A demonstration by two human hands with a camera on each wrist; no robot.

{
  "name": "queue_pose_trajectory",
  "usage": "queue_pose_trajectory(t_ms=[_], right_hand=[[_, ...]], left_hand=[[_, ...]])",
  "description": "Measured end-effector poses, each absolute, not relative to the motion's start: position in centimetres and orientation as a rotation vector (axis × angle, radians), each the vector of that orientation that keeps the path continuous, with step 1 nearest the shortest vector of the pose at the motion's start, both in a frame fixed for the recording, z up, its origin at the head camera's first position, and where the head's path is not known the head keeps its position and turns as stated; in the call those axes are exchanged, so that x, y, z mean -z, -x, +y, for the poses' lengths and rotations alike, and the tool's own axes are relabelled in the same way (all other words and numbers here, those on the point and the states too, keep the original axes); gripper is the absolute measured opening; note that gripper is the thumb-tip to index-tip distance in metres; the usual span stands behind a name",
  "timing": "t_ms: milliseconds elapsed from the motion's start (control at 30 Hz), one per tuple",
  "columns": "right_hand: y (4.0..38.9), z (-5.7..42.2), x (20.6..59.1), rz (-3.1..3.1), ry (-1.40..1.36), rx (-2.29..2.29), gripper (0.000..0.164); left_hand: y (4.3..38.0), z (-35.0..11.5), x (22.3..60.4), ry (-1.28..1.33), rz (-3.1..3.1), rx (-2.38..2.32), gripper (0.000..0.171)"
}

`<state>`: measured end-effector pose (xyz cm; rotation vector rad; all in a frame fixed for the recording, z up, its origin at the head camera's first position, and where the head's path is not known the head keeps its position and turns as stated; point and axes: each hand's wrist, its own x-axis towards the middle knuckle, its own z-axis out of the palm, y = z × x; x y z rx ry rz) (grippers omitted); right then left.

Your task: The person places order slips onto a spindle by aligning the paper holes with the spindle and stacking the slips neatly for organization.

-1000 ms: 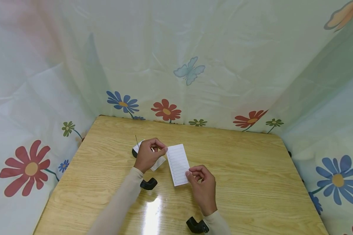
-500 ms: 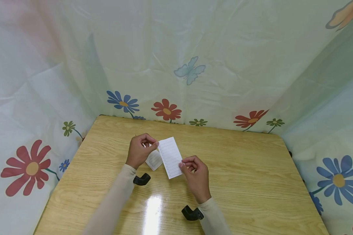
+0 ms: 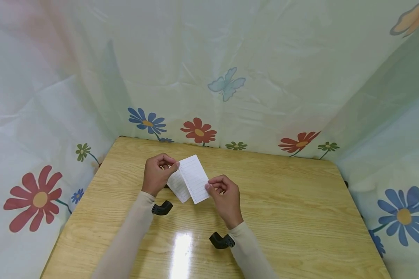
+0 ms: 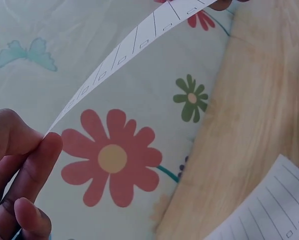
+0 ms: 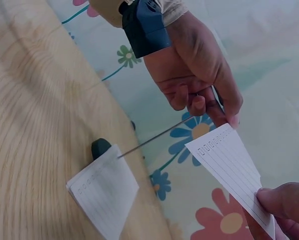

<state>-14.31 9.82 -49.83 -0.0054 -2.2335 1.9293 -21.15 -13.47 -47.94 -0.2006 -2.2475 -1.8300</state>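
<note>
A small lined white sheet with a column of little boxes is held in the air between both hands. My left hand pinches its upper left corner between thumb and finger. Lower down, the thumb and fingers of my right hand pinch its right edge. The sheet bows in the left wrist view. Similar lined sheets are speared on a thin metal spike of a paper spike, its dark base partly showing. The spike's upper end is hidden behind my left hand in the right wrist view.
The wooden table extends around the hands, its far edge meeting a flower-printed curtain. Black camera mounts sit on both wrists.
Both hands have carried the sheet left and toward the far side of the table, tilting it a little more. It now partly overlaps the speared sheets in the head view.
</note>
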Motion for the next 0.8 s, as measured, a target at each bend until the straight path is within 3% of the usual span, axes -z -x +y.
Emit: queue_pose_trajectory(t_ms=[800], right_hand=[[17.0, 7.3, 48.2, -2.229, -0.106, -2.031, 0.009]], left_hand=[[21.5, -16.2, 46.6, 0.065, -2.132, 1.823, 0.013]])
